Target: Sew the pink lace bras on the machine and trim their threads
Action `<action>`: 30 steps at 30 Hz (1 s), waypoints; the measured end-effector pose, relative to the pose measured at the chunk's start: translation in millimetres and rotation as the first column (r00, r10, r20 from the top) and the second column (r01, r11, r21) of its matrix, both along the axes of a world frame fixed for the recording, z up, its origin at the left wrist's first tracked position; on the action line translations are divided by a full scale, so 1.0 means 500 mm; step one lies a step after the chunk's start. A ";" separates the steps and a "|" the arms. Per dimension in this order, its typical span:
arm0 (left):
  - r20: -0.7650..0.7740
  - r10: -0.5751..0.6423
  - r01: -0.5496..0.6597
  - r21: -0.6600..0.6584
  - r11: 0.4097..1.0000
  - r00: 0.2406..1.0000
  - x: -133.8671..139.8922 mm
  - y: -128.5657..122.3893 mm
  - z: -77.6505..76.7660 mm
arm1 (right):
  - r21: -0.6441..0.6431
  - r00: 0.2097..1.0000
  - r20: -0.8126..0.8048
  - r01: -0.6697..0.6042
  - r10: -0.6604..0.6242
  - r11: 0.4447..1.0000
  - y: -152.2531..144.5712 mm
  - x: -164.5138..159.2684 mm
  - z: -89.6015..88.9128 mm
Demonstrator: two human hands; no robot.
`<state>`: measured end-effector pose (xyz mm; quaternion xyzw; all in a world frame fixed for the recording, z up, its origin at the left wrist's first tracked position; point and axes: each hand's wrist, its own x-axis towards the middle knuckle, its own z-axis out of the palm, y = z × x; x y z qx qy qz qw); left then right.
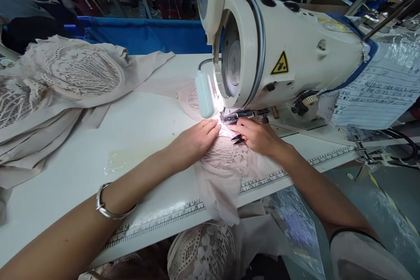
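A pale pink lace bra [226, 157] lies under the presser foot [223, 116] of a white sewing machine [288, 48], one end hanging over the table's front edge. My left hand [198, 139] rests on the lace just left of the foot, fingers stretched out flat. On the other side, my right hand [257, 134] is closed around thread snips [238, 139]; their dark blades point left and a bit of orange shows at the grip. Its index finger reaches toward the fabric beside the foot. A small lit lamp [204, 95] shines on the needle area.
More lace bra pieces [75, 70] are heaped on the left of the white table [147, 131]. A ruler strip [183, 212] runs along the front edge. Handwritten sheets [367, 83] hang at right. Lace cups [203, 249] lie below the edge; a blue cloth bin [141, 35] stands behind.
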<state>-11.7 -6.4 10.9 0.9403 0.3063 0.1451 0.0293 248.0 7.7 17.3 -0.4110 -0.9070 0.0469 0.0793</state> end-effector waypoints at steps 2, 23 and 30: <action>0.000 -0.012 0.012 -0.025 1.000 1.000 -0.010 0.017 0.005 | -0.006 1.000 -0.015 -0.001 0.001 1.000 -0.002 -0.003 0.000; 0.225 -0.034 0.089 -0.241 0.967 0.974 0.012 0.008 0.014 | 0.300 0.913 -0.213 -0.278 0.348 0.913 0.012 0.006 -0.022; 0.153 -0.033 0.077 -0.290 0.954 0.988 -0.009 0.049 0.004 | 0.327 0.901 -0.216 -0.297 0.377 0.897 0.015 0.005 -0.023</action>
